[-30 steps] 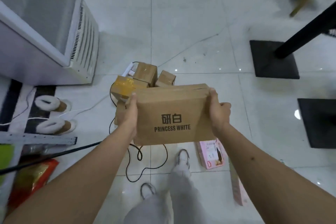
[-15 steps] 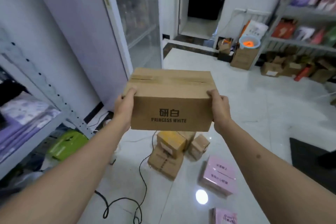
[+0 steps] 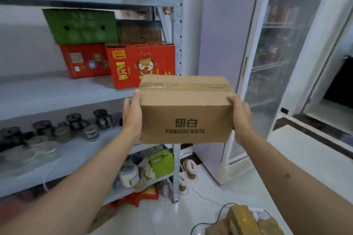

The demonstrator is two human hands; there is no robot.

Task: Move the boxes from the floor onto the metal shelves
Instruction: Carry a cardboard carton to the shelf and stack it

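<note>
I hold a taped brown cardboard box point(image 3: 185, 108) printed "PRINCESS WHITE" at chest height, level. My left hand point(image 3: 131, 116) presses its left side and my right hand point(image 3: 241, 115) presses its right side. The box hangs just right of the grey metal shelves point(image 3: 57, 95), in front of their upright post point(image 3: 177, 44). The middle shelf board has bare room at its left and front. More small brown boxes point(image 3: 242, 219) lie on the floor at the bottom right.
Red cartons point(image 3: 139, 65) and a green carton point(image 3: 80, 26) fill the back of the middle shelf. Dark jars point(image 3: 74, 120) stand one shelf lower. A glass-door fridge point(image 3: 277, 53) stands at the right. A black cable point(image 3: 206, 223) and slippers point(image 3: 188, 170) lie on the white floor.
My view has swung from the floor up and left to the shelves. Both hands have lifted the box from floor level to the height of the middle shelf.
</note>
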